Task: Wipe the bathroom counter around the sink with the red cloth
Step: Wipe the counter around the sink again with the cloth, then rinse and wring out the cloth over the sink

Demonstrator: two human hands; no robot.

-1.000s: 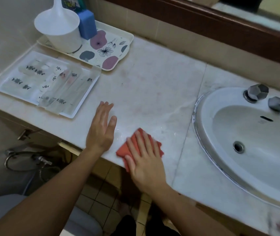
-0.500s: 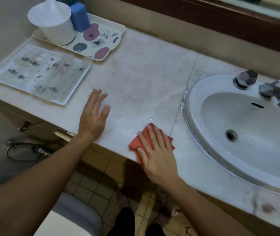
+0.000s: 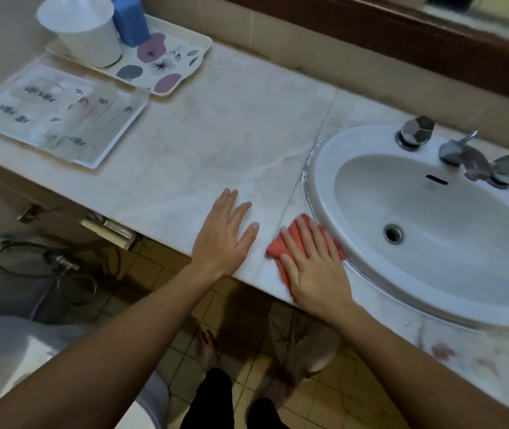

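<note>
1. While the left hand (image 3: 224, 235) rests flat and empty on the counter (image 3: 216, 134), the right hand (image 3: 316, 264) presses flat on the red cloth (image 3: 278, 247), touching the sink (image 3: 318, 168) rim at its eight o'clock.
2. Wiping is under way; next likely follows the rim toward six o'clock.

Bare forearms, no sleeves — dark trousers (image 3: 216, 400) below, feet (image 3: 206, 345) bare on tile.

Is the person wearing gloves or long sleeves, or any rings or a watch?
No gloves. The left hand and the right hand are both bare. No sleeves show either: both forearms are uncovered all the way to the picture's edge. I see no rings, watch or bracelet on the fingers or wrists. The fingernails look short and plain.
</note>
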